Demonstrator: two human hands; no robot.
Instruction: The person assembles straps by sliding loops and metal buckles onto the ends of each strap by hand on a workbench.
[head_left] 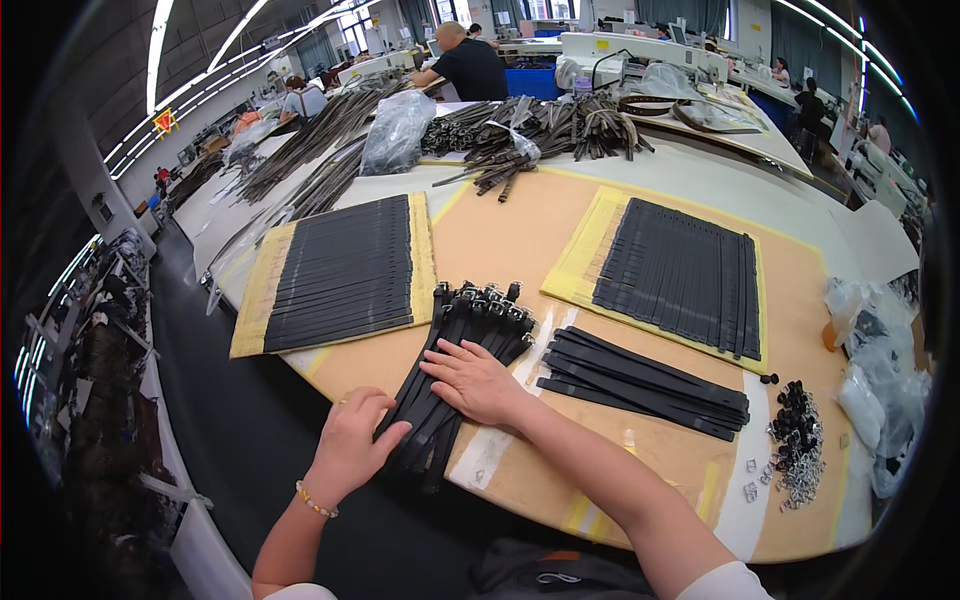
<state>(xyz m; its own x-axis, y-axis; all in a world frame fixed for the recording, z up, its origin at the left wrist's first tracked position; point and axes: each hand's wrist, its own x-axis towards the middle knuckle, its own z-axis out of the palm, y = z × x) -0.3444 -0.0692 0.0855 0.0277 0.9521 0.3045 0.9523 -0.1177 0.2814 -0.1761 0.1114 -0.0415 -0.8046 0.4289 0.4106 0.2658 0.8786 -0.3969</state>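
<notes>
A thick bundle of black straps (pixel 457 322) with silver buckles (pixel 497 298) at the far end lies near the table's front left edge. My right hand (pixel 474 382) rests flat across the bundle with its fingers stretched out. At the bundle's left side my left hand (pixel 352 440) is held open, thumb apart from the curved fingers; whether its fingertips touch the straps I cannot tell. To the right of the bundle lies a looser stack of black straps (pixel 640 382), with no buckles visible on it.
Two yellow-edged boards, left (pixel 265 290) and right (pixel 580 245), carry rows of black straps. Black and silver small parts (pixel 797 445) are piled at the right, near clear plastic bags (pixel 885 390). Dark strap bundles (pixel 540 135) lie at the back, where a person (pixel 472 68) sits.
</notes>
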